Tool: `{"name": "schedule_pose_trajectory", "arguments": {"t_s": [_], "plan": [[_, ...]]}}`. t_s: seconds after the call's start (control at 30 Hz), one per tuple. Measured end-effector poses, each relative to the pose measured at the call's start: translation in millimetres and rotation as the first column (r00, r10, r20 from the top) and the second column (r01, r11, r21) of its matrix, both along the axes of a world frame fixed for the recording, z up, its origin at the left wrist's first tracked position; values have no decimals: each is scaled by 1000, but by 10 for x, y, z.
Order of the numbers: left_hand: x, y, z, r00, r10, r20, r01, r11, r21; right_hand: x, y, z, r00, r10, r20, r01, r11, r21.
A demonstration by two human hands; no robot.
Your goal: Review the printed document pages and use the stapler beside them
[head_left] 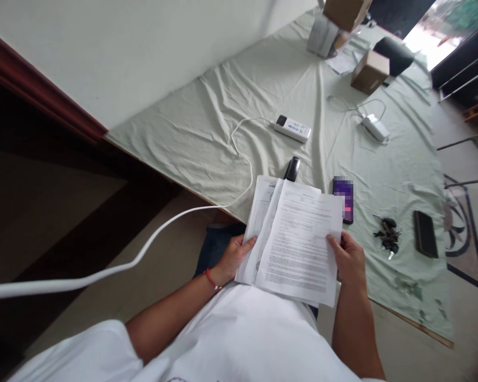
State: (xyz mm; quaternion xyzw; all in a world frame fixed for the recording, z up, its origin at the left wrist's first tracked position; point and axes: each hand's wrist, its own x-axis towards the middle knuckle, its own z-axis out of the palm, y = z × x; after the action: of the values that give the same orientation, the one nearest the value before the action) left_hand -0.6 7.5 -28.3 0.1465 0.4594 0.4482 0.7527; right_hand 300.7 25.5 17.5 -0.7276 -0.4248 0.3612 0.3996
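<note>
Several printed paper sheets [298,244] are held in front of my body at the table's near edge, fanned slightly so that lower sheets show on the left. My left hand [236,255] grips their left edge, thumb on top and fingers hidden beneath. On the right edge, my right hand [347,255] pinches the sheets with its thumb over the front and fingers curled behind. Just past the papers' top edge lies a small black object [292,168]. A phone with a lit, blurred screen [343,199] is partly covered by the papers' upper right corner.
A pale green cloth [191,138] covers the table. On it lie a white power strip [292,129] with a long cable, a white adapter [375,128], keys [387,234] and a dark phone-like object [425,234]. Cardboard boxes [369,72] stand farther back; a wall borders the left.
</note>
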Motion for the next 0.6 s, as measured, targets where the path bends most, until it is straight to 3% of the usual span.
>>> {"name": "schedule_pose_trajectory", "arguments": {"t_s": [0.23, 0.6], "plan": [[-17, 7, 2, 1000, 25, 16, -25, 1000, -18, 20, -8, 8, 996, -48, -70, 47, 999, -18], [-10, 16, -1, 997, 64, 46, -63, 998, -16, 105, -27, 7, 994, -104, -38, 104, 995, -2]]}}
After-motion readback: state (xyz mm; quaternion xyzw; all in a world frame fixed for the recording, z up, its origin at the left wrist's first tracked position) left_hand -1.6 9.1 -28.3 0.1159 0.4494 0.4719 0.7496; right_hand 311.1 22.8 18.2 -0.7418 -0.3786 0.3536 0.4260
